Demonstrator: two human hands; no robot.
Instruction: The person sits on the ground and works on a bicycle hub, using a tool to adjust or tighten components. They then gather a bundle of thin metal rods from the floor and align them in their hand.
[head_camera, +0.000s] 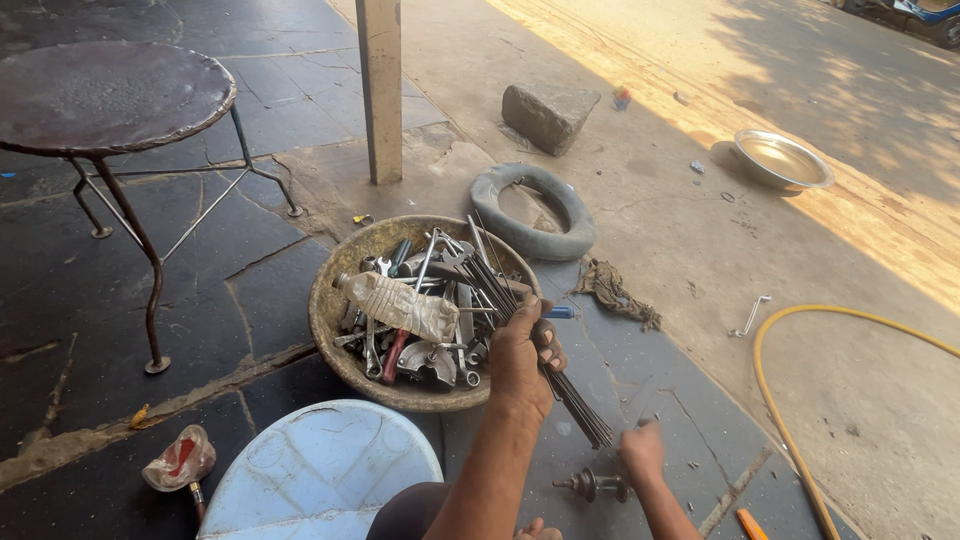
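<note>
Left hand (522, 355) grips spoke bundle (520, 310) over tool basin (330, 300); right hand (642, 452) pinches 1 spoke tip.

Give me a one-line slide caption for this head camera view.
Left hand grips a bundle of spokes over a bowl of tools; right hand holds one spoke near a hub.

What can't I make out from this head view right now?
- Tools low in the bowl: buried under a crushed plastic bottle.
- Spoke bundle middle: covered by the left hand.
- Right hand fingertips: too small, blurred.
- Yellow hose: cut off by the frame edges.
</note>
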